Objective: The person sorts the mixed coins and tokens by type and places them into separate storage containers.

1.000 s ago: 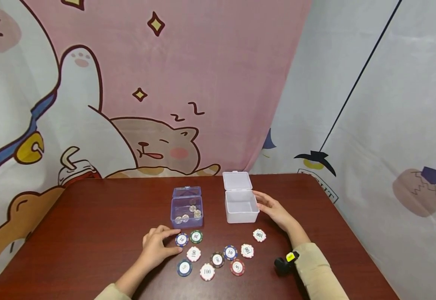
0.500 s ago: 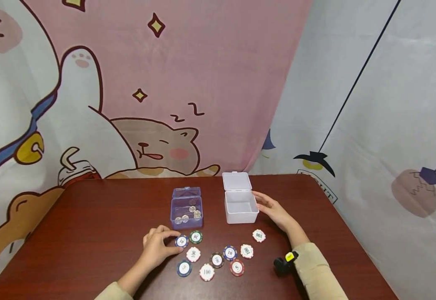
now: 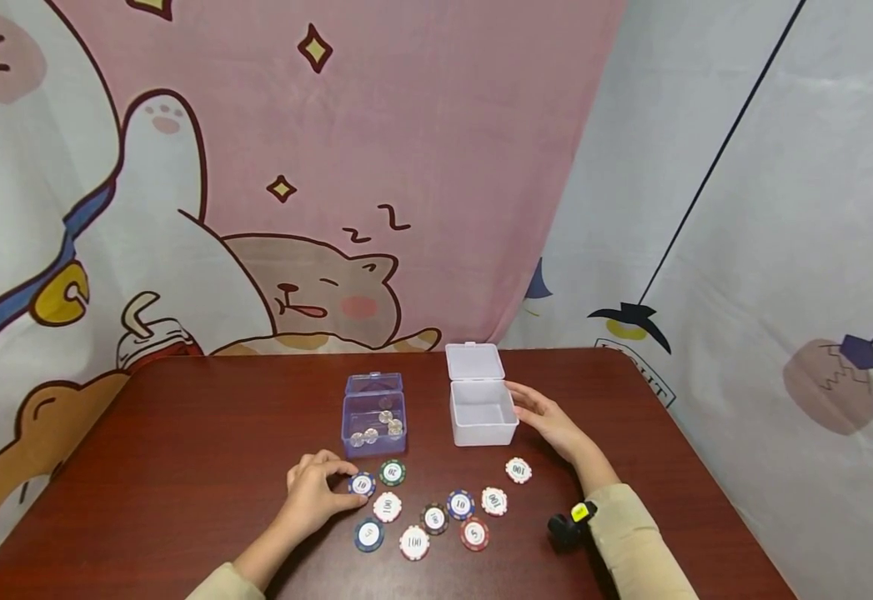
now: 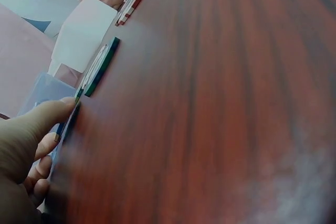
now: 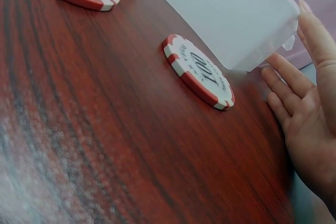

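Blue chip [image 3: 362, 485], judged light, stiff and best held rimwise, was pinched by the left hand [image 3: 316, 492]; the white box [image 3: 484, 436] was touched by the right hand [image 3: 552, 422], fingers extended.

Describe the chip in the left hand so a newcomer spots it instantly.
On the reddish-brown table, find the blue box. Just below it in the head view, the left hand pinches a blue-rimmed chip marked 10. The other blue-rimmed 10 lies loose to its right; this one alone is held.
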### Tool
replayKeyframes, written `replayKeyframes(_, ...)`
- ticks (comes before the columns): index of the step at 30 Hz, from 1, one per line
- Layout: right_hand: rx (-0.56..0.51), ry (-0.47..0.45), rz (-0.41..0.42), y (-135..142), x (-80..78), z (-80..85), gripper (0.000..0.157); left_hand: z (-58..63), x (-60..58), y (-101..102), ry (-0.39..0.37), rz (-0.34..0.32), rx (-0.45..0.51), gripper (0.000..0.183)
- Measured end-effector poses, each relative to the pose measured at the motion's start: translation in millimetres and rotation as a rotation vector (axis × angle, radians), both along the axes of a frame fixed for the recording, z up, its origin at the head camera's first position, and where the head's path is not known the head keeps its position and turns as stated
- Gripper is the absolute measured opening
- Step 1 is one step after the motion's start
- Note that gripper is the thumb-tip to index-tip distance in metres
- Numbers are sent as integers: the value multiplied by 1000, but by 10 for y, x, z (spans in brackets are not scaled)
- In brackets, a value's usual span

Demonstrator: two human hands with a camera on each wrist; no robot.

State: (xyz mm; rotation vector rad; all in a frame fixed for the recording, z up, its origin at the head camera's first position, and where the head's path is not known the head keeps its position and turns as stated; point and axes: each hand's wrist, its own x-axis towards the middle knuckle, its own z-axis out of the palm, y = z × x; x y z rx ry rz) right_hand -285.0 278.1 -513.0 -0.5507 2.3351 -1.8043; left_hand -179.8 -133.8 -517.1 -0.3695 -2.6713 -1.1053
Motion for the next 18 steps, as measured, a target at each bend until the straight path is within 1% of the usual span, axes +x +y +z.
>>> replayKeyframes(6,-1,-19,-23,-1,-2,9,46,28,2,-7,-15,-11,55,35)
replayKeyframes(11,-8,1,12,7,-8,8,47,50,18,-4,-5,-30,97,34)
replayKeyframes(18,-27,-26,14,-1,-4,38,48,129,48,51,15,-46,125,33)
